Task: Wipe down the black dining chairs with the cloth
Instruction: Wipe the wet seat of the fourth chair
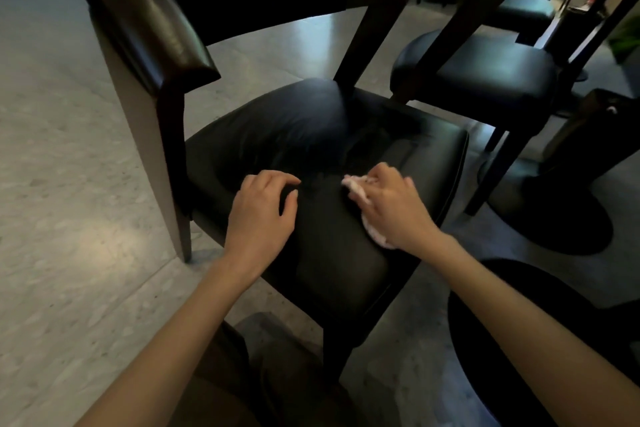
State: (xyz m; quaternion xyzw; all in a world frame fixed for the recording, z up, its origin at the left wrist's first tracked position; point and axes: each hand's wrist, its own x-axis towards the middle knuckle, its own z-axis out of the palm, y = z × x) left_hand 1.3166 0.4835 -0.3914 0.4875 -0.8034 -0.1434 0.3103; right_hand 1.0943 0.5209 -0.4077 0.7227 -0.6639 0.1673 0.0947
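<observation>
Cloth point(360, 196) sits bunched under the right hand point(393, 208), whose fingers clutch it, toward the near edge of the chair seat point(311, 135); the left hand point(263, 215) rests beside it, relaxed, holding nothing. Bare seat lies beyond.

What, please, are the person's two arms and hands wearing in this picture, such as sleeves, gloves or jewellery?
The left forearm and right forearm are bare up to the picture's edge: no sleeve, cuff or glove shows. The left hand and the right hand are bare too; no watch, bracelet or ring is visible, though the picture is a little soft.
</observation>
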